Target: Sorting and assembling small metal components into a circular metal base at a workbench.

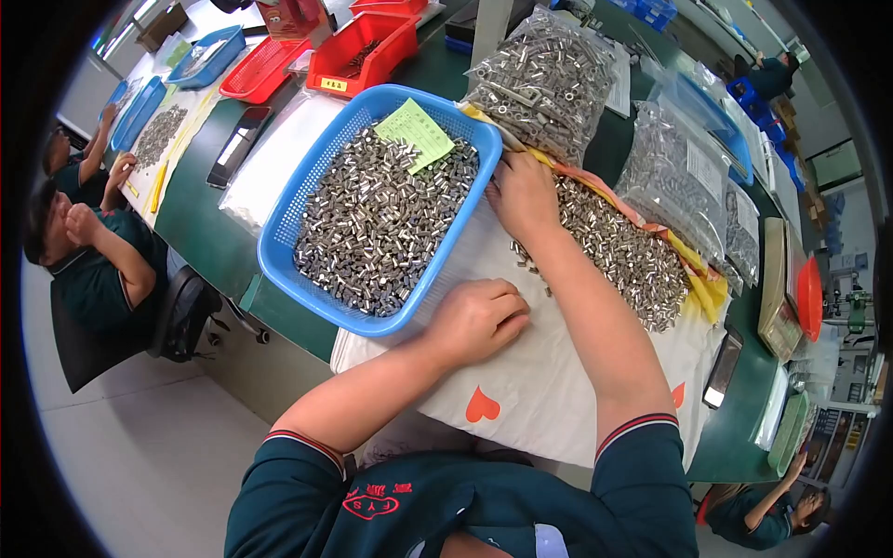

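Small metal pieces (pixel 625 251) lie heaped on the white cloth (pixel 563 391), right of the blue basket (pixel 285 221); the right grip (pixel 528 197) bends near the basket's rim, the left grip (pixel 473 321) curls over the cloth, and I cannot tell whether either holds anything; low, gentle strokes would likely keep stray pieces from scattering

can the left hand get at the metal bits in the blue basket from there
Probably yes: the left hand is beside the blue basket, whose open top leaves most metal bits uncovered. Only its near wall seems in the way; the green slip lies farther back.
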`<state>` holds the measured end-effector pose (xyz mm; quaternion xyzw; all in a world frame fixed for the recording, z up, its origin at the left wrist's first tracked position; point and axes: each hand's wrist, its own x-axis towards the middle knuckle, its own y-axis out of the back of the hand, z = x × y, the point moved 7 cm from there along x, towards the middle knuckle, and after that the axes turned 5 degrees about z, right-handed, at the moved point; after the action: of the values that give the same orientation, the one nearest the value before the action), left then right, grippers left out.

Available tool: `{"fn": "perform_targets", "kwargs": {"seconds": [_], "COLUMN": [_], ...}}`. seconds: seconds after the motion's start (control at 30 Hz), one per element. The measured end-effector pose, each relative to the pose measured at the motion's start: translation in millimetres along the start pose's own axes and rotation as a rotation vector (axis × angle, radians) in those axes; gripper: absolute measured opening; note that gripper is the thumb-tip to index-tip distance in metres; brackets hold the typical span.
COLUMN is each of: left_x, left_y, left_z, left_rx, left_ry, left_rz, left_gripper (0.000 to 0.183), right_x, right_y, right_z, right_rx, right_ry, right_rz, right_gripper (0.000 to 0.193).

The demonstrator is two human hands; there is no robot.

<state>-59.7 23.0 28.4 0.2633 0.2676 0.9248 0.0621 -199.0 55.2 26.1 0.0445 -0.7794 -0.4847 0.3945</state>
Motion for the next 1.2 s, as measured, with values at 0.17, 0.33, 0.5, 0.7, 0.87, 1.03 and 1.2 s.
{"fn": "perform_targets", "kwargs": {"seconds": [0.17, 0.33, 0.5, 0.7, 0.87, 1.03, 1.2], "left_x": [2.9, 0.9, 0.4, -1.0, -2.6, 0.0, 1.1], "left_y": [-0.2, -1.1, -0.5, 0.8, 0.6, -0.5, -1.8], "left_z": [-0.9, -0.5, -1.5, -4.5, -9.0, -6.4, -6.5], "left_rx": [-0.006, -0.001, 0.001, -0.015, -0.027, -0.034, -0.034], "left_ry": [-0.027, 0.003, -0.025, -0.011, 0.034, 0.013, 0.007], "left_rz": [0.028, 0.024, 0.049, 0.041, -0.002, 0.007, -0.014], "left_gripper": [0.008, 0.007, 0.006, 0.006, 0.006, 0.007, 0.009], "right_x": [-1.0, -11.9, -22.2, -45.3, -55.9, -26.9, -11.6], "right_y": [-2.7, 9.0, 24.6, 55.9, 76.3, 59.1, 6.0], "right_z": [7.2, 10.5, 12.3, 20.6, 17.1, 3.2, 8.6], "right_rx": [-0.099, -0.087, -0.083, 0.052, 0.068, 0.206, -0.020], "right_ry": [-0.003, 0.015, 0.037, 0.053, 0.070, 0.066, -0.026], "right_rz": [-0.033, -0.061, -0.136, -0.114, -0.122, -0.026, -0.136], "right_gripper": [0.013, 0.010, 0.009, 0.008, 0.008, 0.009, 0.016]}}
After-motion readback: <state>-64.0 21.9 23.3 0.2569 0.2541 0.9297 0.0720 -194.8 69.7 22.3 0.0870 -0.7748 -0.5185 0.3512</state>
